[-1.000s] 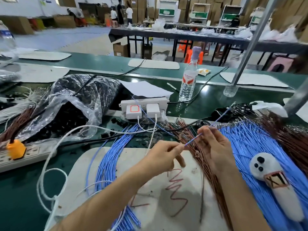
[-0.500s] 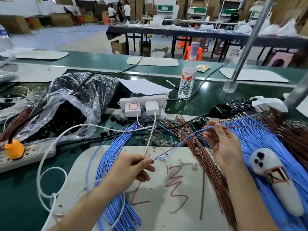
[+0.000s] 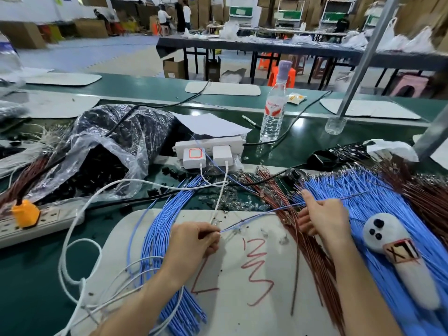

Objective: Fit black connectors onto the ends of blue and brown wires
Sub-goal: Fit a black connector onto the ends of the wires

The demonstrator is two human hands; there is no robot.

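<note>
A green workbench [image 3: 29, 282] carried a pale work mat [image 3: 242, 299] marked with red strokes. A broad fan of blue wires [image 3: 388, 197] lay at the right beside brown wires [image 3: 312, 251], and a second blue bundle [image 3: 160, 229] curved down the mat's left edge. A clear plastic bag of black connectors [image 3: 97, 166] sat at the far left, well apart from both hands. The left hand [image 3: 194, 241] was closed, pinching one end of a single blue wire [image 3: 252, 218] between thumb and fingertips. That wire ran up and right across the mat to the right hand [image 3: 322, 217], whose fingers were curled around it near the brown wires. Whether a connector sat on the pinched end could not be made out.
</note>
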